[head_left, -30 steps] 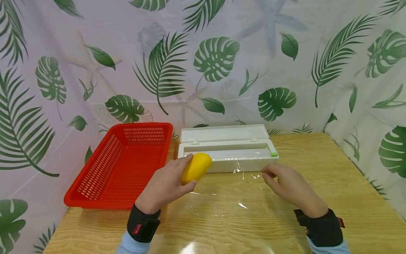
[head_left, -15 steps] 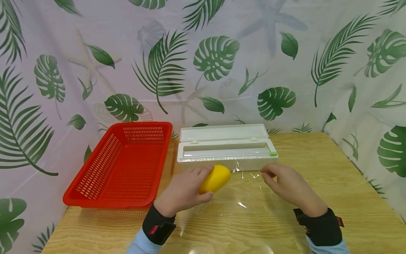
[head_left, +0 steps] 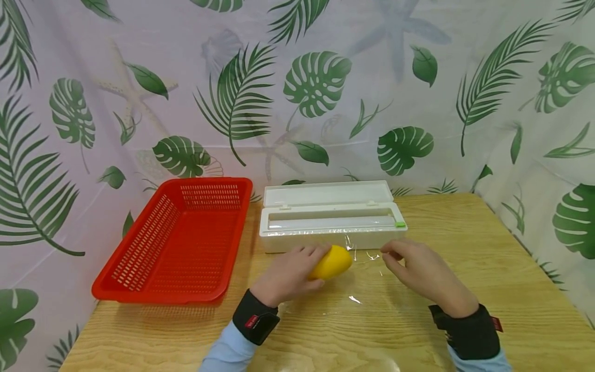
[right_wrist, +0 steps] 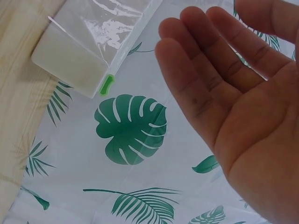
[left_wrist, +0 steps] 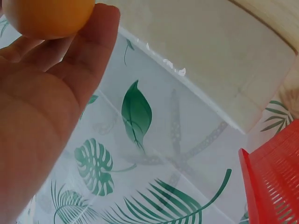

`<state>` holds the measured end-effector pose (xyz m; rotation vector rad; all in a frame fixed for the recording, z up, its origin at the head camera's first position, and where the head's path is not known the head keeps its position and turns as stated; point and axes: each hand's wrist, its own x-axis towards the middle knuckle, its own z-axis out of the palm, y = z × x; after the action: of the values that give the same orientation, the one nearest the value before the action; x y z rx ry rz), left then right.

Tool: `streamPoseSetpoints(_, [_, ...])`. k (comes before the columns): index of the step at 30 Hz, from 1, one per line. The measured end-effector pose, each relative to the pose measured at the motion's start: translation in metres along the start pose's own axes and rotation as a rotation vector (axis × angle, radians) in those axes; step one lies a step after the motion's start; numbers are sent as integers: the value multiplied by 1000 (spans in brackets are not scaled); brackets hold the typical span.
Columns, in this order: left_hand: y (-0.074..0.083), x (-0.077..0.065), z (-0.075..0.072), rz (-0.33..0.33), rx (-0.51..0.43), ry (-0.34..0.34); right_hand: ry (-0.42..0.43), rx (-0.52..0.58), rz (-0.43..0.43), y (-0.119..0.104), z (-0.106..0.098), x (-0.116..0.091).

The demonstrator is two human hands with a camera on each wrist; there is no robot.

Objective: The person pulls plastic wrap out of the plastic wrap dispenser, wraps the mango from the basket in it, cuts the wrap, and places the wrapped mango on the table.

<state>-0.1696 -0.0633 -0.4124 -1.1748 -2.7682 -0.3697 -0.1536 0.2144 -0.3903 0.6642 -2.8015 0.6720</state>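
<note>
In the head view my left hand (head_left: 290, 274) holds a smooth yellow mango (head_left: 332, 262) low over the table, just in front of a white cling film box (head_left: 325, 241). The same fruit (left_wrist: 49, 16) shows at the fingertips in the left wrist view. Clear cling film (head_left: 355, 299) comes over the box's front edge and lies on the table, visible mostly by its glints. My right hand (head_left: 420, 266) is near the box's right front corner, fingers loosely bent. The right wrist view shows that palm (right_wrist: 252, 116) with nothing in it.
A red perforated basket (head_left: 204, 253) stands on the left of the wooden table (head_left: 465, 232). The box's lid (head_left: 327, 192) is raised at the back, with a film roll (head_left: 330, 223) inside and a green slider (head_left: 400, 225) at its right end. A leaf-print curtain (head_left: 344, 129) hangs behind.
My left hand has carried the mango rightward and somewhat toward me, from the box's left front to in front of its middle. The right hand has stayed almost still.
</note>
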Motion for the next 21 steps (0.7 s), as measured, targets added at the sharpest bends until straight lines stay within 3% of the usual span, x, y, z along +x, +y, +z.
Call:
streamPoseSetpoints(15, [5, 12, 25, 111, 75, 35, -17, 10, 14, 0, -1, 0])
streamPoseSetpoints(21, [3, 15, 36, 113, 136, 24, -5, 16, 0, 0, -2, -1])
